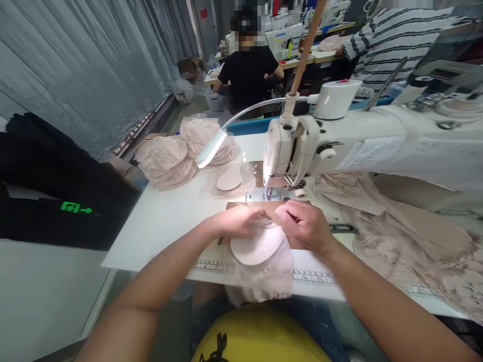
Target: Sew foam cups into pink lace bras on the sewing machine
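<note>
My left hand (241, 220) and my right hand (304, 222) are both closed on a pale round bra cup (257, 246) with beige lace (269, 276) around it, just in front of the sewing machine's needle (268, 192). The lace hangs over the table's front edge toward my lap. The white sewing machine (339, 146) stands right behind my hands, its head above the needle plate (260, 195).
Stacks of lace-covered cups (169, 161) lie at the table's far left, a single cup (229, 178) near the machine lamp (211, 148). Beige lace pieces (415, 236) pile at the right. A ruler strip (313, 276) runs along the table edge. Two people work at tables behind.
</note>
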`<state>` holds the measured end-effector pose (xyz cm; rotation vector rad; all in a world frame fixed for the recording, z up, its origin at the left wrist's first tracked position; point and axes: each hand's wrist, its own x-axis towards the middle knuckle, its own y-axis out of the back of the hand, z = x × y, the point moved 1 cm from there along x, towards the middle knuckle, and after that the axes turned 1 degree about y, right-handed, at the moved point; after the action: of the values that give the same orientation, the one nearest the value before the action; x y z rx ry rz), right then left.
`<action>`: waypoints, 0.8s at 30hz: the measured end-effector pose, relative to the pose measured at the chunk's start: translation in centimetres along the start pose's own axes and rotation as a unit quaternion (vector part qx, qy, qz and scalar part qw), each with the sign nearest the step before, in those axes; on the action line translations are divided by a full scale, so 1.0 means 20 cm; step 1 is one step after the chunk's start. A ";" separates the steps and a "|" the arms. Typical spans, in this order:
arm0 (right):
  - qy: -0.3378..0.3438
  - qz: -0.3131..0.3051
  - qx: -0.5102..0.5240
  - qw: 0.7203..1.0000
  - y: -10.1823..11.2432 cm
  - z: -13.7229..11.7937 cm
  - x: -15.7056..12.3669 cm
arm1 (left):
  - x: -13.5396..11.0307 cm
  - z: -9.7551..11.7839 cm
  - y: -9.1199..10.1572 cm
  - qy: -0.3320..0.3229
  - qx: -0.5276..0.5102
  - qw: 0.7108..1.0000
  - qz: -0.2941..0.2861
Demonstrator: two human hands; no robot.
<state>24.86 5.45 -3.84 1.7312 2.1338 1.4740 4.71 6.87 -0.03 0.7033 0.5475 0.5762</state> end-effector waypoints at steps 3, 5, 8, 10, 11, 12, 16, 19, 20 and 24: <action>0.068 -0.064 0.008 0.996 0.00 -0.02 -0.01 | 0.13 -0.03 0.00 -0.023 -0.024 0.999 -0.007; 0.090 -0.116 -0.028 0.989 -0.02 -0.02 -0.01 | 0.12 -0.06 0.04 -0.023 -0.039 0.999 0.001; 0.076 -0.146 -0.079 0.983 -0.04 -0.02 -0.02 | 0.05 -0.13 0.09 0.056 -0.015 0.997 0.042; 0.072 -0.144 -0.099 0.982 -0.05 -0.02 -0.02 | 0.02 -0.16 0.11 0.102 -0.019 0.991 0.079; 0.076 -0.141 -0.106 0.981 -0.05 -0.02 -0.02 | 0.01 -0.17 0.11 0.109 -0.026 0.989 0.094; 0.084 -0.137 -0.111 0.981 -0.05 -0.02 -0.03 | 0.02 -0.18 0.10 0.105 -0.028 0.989 0.105; 0.100 -0.093 -0.132 0.982 -0.04 -0.02 -0.03 | 0.12 -0.15 0.05 0.038 0.006 0.993 0.113; 0.045 -0.082 -0.173 0.980 -0.05 0.00 -0.02 | 0.19 -0.12 0.03 0.013 0.047 0.991 0.126; 0.022 -0.088 -0.184 0.979 -0.05 0.01 -0.02 | 0.20 -0.11 0.04 0.016 0.072 0.987 0.145; -0.027 -0.132 -0.195 0.972 -0.07 0.02 -0.01 | 0.14 -0.04 0.05 0.027 0.172 0.947 0.270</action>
<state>24.21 5.61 -5.07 1.2845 1.8050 1.6105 5.85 9.70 -0.50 1.1883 0.5112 1.0278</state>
